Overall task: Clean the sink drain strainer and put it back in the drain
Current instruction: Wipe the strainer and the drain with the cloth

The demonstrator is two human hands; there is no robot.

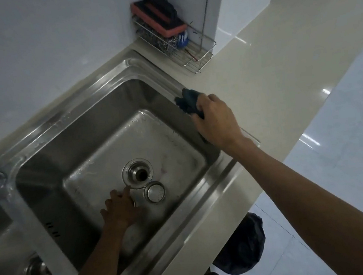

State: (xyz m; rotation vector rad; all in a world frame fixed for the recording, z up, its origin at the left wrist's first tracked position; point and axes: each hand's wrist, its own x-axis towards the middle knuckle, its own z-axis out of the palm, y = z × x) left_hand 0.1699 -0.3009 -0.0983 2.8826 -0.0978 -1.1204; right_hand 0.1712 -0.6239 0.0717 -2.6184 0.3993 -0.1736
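The steel sink [97, 134] has its drain [137, 174] uncovered, a dark hole in a round flange. Just right of the drain, the round metal strainer cup [153, 191] stands on the sink floor, apart from both hands. My left hand [120, 208] is low in the basin, index finger stretched to the flange's near edge. A small metal piece [134, 203] peeks out beside the palm; whether the hand grips it is unclear. My right hand [215, 121] holds a bunched dark teal cloth [186, 102] on the sink's right rim.
A wire rack [197, 54] with an orange-and-black sponge [158, 18] and steel wool stands on the beige counter [270, 68] at the back. A second basin with a stopper [35, 272] lies to the left. A black-bagged bin [241, 245] stands on the floor.
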